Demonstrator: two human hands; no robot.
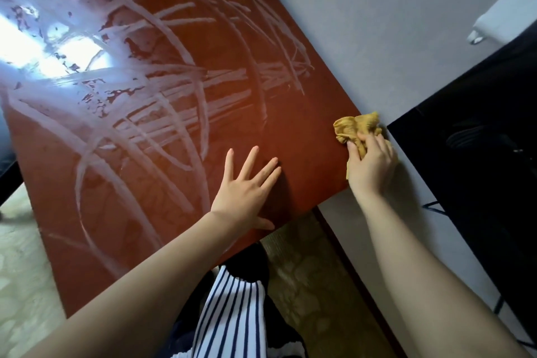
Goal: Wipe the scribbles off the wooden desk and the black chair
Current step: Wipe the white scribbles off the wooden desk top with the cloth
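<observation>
A reddish-brown wooden desk (305, 136) fills the left and middle of the head view. White scribbles (162, 90) cross most of its top. My left hand (247, 189) lies flat on the desk near its front right corner, fingers spread and straight. My right hand (370, 161) grips a crumpled yellow cloth (356, 126) at the desk's right edge, against the wall. A glossy black surface (470, 154) stands at the right; whether it is the chair I cannot tell.
A grey wall (377, 23) runs behind the desk's right edge. A white radiator (505, 17) hangs at the upper right. A patterned rug (313, 279) and pale floor (23, 270) lie below. My striped clothing (229, 314) shows at the bottom.
</observation>
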